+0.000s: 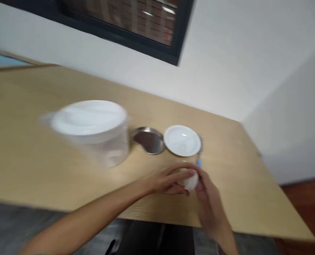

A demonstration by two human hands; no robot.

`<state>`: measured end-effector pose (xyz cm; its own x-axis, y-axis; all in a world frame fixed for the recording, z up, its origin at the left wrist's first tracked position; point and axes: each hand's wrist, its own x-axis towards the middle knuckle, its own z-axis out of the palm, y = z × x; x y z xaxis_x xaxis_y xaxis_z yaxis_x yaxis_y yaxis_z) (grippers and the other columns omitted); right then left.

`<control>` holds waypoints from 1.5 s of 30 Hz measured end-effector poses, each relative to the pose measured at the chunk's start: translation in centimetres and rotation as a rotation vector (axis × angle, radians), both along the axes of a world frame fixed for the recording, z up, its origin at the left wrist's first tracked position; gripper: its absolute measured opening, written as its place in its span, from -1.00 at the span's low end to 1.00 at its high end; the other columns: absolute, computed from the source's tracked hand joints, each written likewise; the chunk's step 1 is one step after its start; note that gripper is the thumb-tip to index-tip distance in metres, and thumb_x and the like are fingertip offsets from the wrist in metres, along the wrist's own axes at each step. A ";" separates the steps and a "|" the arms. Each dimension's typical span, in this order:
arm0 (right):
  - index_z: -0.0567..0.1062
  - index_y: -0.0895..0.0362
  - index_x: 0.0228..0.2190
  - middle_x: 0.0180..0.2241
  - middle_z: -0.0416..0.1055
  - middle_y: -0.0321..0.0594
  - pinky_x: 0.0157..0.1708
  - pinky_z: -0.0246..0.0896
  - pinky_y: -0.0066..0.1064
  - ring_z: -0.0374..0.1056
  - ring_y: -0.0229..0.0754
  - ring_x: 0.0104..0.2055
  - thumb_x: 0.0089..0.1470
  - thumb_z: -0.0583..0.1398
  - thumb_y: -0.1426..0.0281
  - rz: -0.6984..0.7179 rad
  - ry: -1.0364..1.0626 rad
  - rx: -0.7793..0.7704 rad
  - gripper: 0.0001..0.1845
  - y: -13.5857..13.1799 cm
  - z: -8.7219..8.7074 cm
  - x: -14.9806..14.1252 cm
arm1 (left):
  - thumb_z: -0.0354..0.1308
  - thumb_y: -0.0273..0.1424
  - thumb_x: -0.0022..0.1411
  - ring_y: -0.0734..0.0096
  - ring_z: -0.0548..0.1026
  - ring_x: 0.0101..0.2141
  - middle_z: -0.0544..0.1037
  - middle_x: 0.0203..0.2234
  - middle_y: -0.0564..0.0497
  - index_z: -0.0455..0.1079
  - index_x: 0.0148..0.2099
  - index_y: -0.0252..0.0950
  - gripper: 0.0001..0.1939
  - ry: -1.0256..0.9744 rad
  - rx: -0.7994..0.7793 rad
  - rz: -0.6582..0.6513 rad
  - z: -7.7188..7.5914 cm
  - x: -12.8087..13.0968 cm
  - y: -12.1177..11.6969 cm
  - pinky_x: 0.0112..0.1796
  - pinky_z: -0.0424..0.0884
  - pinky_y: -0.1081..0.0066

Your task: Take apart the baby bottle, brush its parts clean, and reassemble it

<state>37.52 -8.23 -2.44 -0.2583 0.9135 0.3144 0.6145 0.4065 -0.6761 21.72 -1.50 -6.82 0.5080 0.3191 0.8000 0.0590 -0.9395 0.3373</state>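
The left hand (166, 180) and right hand (209, 202) clasp a small white object (190, 182), fingers curled around it, over the desk (40, 106), near a round white lid (182, 141).

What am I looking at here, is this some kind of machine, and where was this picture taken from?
There's no machine here, just a person's own two bare hands. The picture comes from a camera worn on that person's head, looking forward and down, so the arms reach in from the bottom. The left hand and the right hand are both on a small white object, too blurred to identify. On the light wooden table are a clear container with a white top, a round steel piece, a white round disc and a small blue item.
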 end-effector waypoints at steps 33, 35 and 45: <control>0.55 0.06 -0.23 -0.34 0.39 -0.22 -0.39 0.24 -0.45 0.32 -0.25 -0.31 0.22 0.20 0.55 -0.145 0.407 0.282 -0.83 -1.9 -1.1 2.1 | 0.18 -0.48 0.30 0.13 0.56 -0.01 0.45 0.17 -0.16 0.05 0.43 -0.07 -0.28 -0.246 -0.024 -0.008 -1.4 1.2 -1.2 -0.11 0.59 0.23; 0.55 0.06 -0.22 -0.34 0.38 -0.23 -0.38 0.23 -0.45 0.31 -0.25 -0.31 0.22 0.19 0.57 -0.144 0.396 0.320 -0.80 -1.8 -1.3 1.9 | 0.17 -0.48 0.31 0.16 0.56 -0.01 0.46 0.16 -0.14 0.09 0.42 -0.09 -0.31 -0.291 -0.024 -0.005 -1.5 1.1 -1.1 -0.09 0.59 0.28; 0.58 0.06 -0.27 -0.29 0.39 -0.22 -0.37 0.24 -0.49 0.34 -0.28 -0.28 0.21 0.25 0.44 -0.072 0.543 0.144 -0.92 -0.3 -2.3 1.8 | 0.13 -0.43 0.38 0.17 0.54 0.04 0.51 0.10 -0.20 0.18 0.37 -0.14 -0.44 -0.280 -0.049 -0.071 -0.9 0.3 -0.2 -0.01 0.55 0.32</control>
<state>39.31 -8.51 -4.76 0.0370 0.8607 0.5078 0.2236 0.4881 -0.8436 21.98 -1.74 -7.75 0.2922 0.3326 0.8967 -0.1081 -0.9201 0.3765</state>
